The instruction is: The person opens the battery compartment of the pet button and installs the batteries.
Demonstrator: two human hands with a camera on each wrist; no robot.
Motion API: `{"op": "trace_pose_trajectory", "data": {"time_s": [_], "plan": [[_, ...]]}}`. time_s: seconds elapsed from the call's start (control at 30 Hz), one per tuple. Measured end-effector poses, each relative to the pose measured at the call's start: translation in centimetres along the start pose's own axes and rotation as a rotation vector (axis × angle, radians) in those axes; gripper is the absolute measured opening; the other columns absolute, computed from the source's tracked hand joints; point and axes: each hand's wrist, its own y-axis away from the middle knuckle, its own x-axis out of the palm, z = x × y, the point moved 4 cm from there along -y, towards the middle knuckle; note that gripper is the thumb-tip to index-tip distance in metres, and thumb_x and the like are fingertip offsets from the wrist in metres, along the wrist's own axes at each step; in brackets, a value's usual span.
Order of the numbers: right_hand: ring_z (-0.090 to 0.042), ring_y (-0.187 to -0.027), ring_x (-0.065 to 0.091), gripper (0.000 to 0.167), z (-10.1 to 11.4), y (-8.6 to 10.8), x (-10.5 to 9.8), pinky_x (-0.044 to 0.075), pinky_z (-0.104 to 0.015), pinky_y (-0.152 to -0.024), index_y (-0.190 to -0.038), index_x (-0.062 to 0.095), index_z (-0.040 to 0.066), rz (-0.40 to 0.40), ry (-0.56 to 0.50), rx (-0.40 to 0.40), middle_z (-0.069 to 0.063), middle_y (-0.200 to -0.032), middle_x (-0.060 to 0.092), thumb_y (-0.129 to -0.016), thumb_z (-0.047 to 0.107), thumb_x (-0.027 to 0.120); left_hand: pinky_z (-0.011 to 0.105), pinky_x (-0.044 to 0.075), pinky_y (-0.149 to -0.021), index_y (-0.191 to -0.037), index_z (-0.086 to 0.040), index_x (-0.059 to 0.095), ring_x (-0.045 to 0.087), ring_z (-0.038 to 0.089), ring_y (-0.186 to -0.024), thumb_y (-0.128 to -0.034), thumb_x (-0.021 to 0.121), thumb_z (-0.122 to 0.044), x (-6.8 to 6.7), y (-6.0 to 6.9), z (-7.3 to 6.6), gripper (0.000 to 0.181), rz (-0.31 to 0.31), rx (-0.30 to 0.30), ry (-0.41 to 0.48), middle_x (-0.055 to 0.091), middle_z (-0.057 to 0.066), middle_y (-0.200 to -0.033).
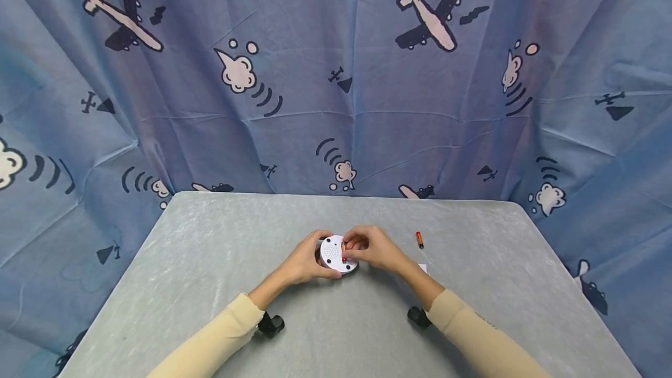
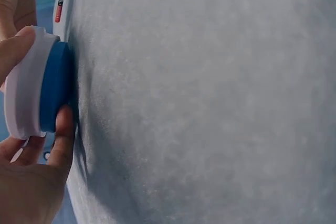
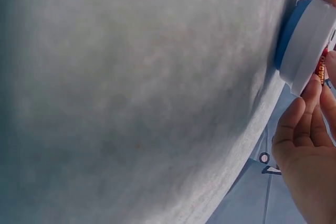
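Note:
A round device [image 1: 331, 254], white with a blue part [image 2: 55, 87] on its other side, is held up over the table. My left hand [image 1: 306, 260] grips it by the edge, thumb and fingers on opposite sides. At its white face, which has small holes and dark round feet, my right hand [image 1: 377, 249] pinches a red and orange battery [image 3: 321, 66] against the device. How far the battery sits in the device is hidden by the fingers.
Another battery [image 1: 419, 240] lies on the grey table [image 1: 236, 232], right of the hands. A small white piece [image 1: 423, 268] is partly behind the right forearm. Behind the table hangs a blue patterned curtain [image 1: 294, 74].

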Motion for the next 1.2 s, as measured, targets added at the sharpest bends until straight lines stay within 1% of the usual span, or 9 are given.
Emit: {"op": "trace_pose_trajectory", "data": {"time_s": [0.23,0.33,0.47,0.6,0.8,0.87,1.03,1.1,1.2], "plan": [[-0.017,-0.077,0.065,0.021,-0.7,0.3,-0.1,0.054,-0.027,-0.069,-0.101,0.072,-0.004,-0.029,-0.052,0.0,-0.003,-0.085,0.069,-0.084,0.003,0.083,0.044,0.044,-0.098,-0.142,0.005,0.046,0.057,0.028,-0.115,-0.0674,0.098,-0.022,0.5,-0.3,-0.1,0.095,-0.013,0.017,-0.036,0.059,0.018,-0.132],[-0.017,-0.078,0.065,0.022,-0.8,0.4,-0.1,0.054,-0.027,-0.069,-0.102,0.072,-0.005,-0.028,-0.08,-0.006,-0.005,-0.086,0.07,-0.085,0.003,0.083,0.041,0.048,-0.092,-0.14,0.004,0.051,0.061,0.026,-0.108,-0.0652,0.099,-0.023,0.4,-0.4,-0.2,0.093,-0.033,0.021,-0.025,0.063,0.015,-0.127],[-0.018,-0.08,0.067,0.022,-1.1,0.6,0.0,0.055,-0.027,-0.071,-0.104,0.072,-0.007,-0.046,-0.132,-0.007,-0.007,-0.089,0.071,-0.086,0.001,0.081,0.035,0.052,-0.084,-0.133,-0.003,0.061,0.067,0.02,-0.099,-0.0601,0.101,-0.022,-0.2,-0.6,-0.4,0.085,-0.076,0.041,0.003,0.069,0.007,-0.116],[-0.017,-0.08,0.067,0.022,-1.0,0.6,0.0,0.055,-0.027,-0.071,-0.105,0.073,-0.006,-0.057,-0.155,-0.005,-0.007,-0.09,0.071,-0.086,0.0,0.081,0.033,0.053,-0.082,-0.13,-0.007,0.064,0.067,0.017,-0.097,-0.0579,0.102,-0.024,-0.6,-0.6,-0.6,0.083,-0.098,0.055,0.006,0.07,0.004,-0.113],[-0.018,-0.079,0.067,0.022,-0.8,0.6,0.0,0.055,-0.027,-0.07,-0.105,0.073,-0.007,-0.037,-0.142,-0.048,-0.009,-0.089,0.072,-0.086,0.0,0.081,0.033,0.053,-0.081,-0.13,-0.008,0.065,0.067,0.015,-0.097,-0.057,0.102,-0.022,-0.6,-0.6,-0.5,0.083,-0.103,0.036,0.023,0.07,0.002,-0.113],[-0.022,-0.079,0.067,0.022,0.2,0.8,-0.3,0.055,-0.029,-0.071,-0.104,0.072,-0.01,-0.033,-0.143,-0.048,-0.013,-0.089,0.072,-0.085,-0.004,0.08,0.033,0.053,-0.082,-0.13,-0.008,0.065,0.067,0.015,-0.098,-0.0567,0.102,-0.023,-0.5,-0.7,-0.4,0.083,-0.105,0.035,0.022,0.07,0.001,-0.113],[-0.031,-0.083,0.069,0.021,0.2,0.9,-0.3,0.057,-0.033,-0.075,-0.106,0.071,-0.014,0.02,-0.144,-0.016,-0.02,-0.094,0.072,-0.086,-0.008,0.077,0.032,0.054,-0.08,-0.13,-0.007,0.065,0.068,0.015,-0.097,-0.0566,0.102,-0.02,-0.3,-0.8,-0.4,0.083,-0.084,0.024,0.044,0.071,0.002,-0.113],[-0.027,-0.085,0.07,0.021,-0.9,0.9,-0.1,0.057,-0.032,-0.076,-0.107,0.072,-0.011,0.043,-0.141,-0.017,-0.018,-0.097,0.073,-0.087,-0.005,0.077,0.031,0.054,-0.079,-0.13,-0.006,0.065,0.068,0.015,-0.097,-0.0569,0.102,-0.02,-0.3,-0.7,-0.4,0.083,-0.073,0.017,0.051,0.071,0.002,-0.112],[-0.021,-0.086,0.07,0.02,-0.9,0.9,-0.2,0.057,-0.03,-0.077,-0.108,0.073,-0.01,0.066,-0.127,-0.03,-0.015,-0.099,0.074,-0.089,-0.004,0.076,0.032,0.054,-0.079,-0.13,-0.006,0.065,0.069,0.016,-0.097,-0.0571,0.102,-0.019,-0.1,-0.8,-0.2,0.082,-0.065,0.009,0.05,0.071,0.003,-0.112]]}}
